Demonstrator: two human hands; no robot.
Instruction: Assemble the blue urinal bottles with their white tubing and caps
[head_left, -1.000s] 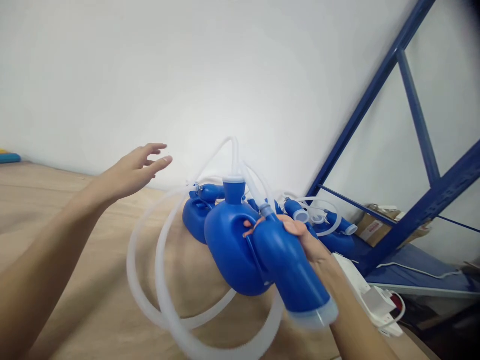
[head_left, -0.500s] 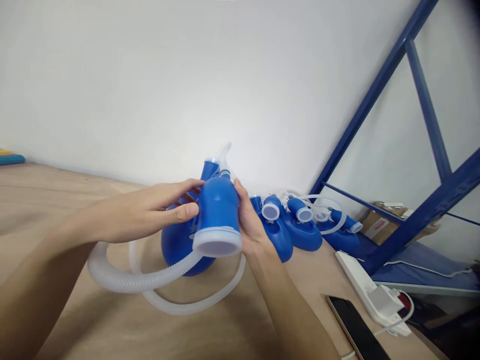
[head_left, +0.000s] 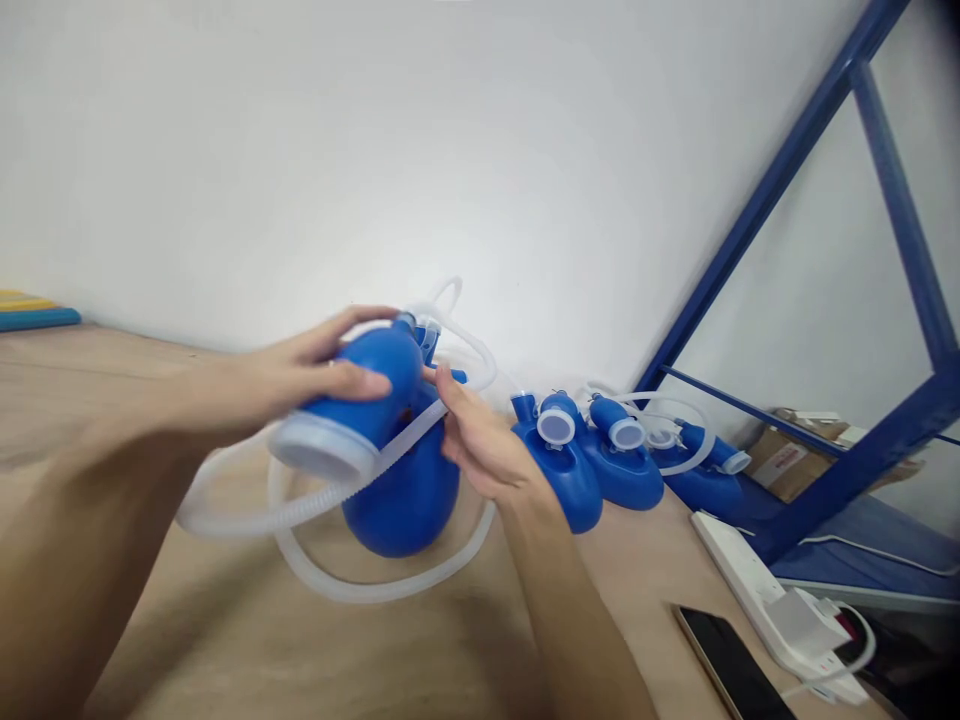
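Note:
My left hand point(head_left: 337, 365) is wrapped round a blue funnel-shaped cup point(head_left: 382, 365) with a translucent white rim, tilted so the rim points down and left. Behind and below it a round blue bottle point(head_left: 405, 500) stands on the wooden table point(head_left: 375, 660). My right hand point(head_left: 484, 440) is beside the bottle's right side, its fingers partly spread near the handle; whether it touches the bottle is hard to tell. A translucent ribbed hose point(head_left: 375, 590) loops around the bottle and passes in front of it.
Several similar blue bottles point(head_left: 574, 490) with hoses stand at the right by the white wall point(head_left: 300, 150). Nearer are a white power strip point(head_left: 739, 555) with a plug and a black phone point(head_left: 731, 660). A blue metal frame point(head_left: 772, 180) and a cardboard box point(head_left: 787, 465) are beyond.
The cup has swung left and tilted in my left hand. My right hand has come off the cup and opened beside the bottle. More of the bottle shows, and the view has shifted slightly.

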